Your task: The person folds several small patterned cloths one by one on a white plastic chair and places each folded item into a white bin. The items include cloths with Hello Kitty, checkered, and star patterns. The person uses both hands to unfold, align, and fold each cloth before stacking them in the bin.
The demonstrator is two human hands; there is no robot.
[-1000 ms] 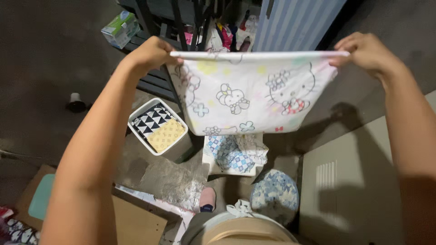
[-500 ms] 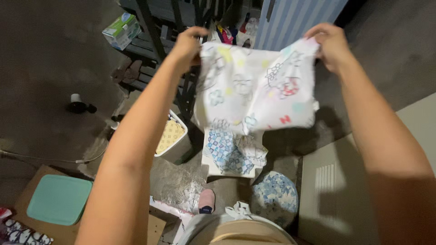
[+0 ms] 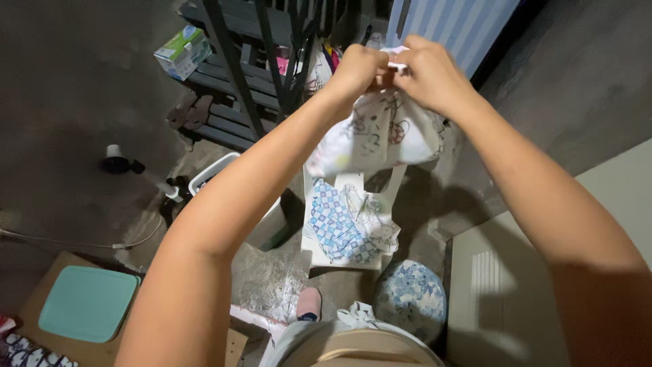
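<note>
A white cloth with pastel cartoon prints (image 3: 384, 136) hangs folded in half from both my hands, held up in front of me. My left hand (image 3: 356, 68) and my right hand (image 3: 428, 71) pinch its top corners together, touching each other. Below it, a blue-and-white checked cloth (image 3: 339, 224) lies on a small white stool (image 3: 353, 187).
A white basket (image 3: 210, 173) sits left of the stool, mostly hidden by my left arm. A blue patterned round cushion (image 3: 411, 295) lies near my pink slipper (image 3: 310, 302). A teal lid (image 3: 88, 302) rests on cardboard at lower left. A dark slatted rack (image 3: 231, 88) stands behind.
My hands have come together from wide apart, folding the stretched cartoon cloth in half. The view shifted so my left arm now covers the basket.
</note>
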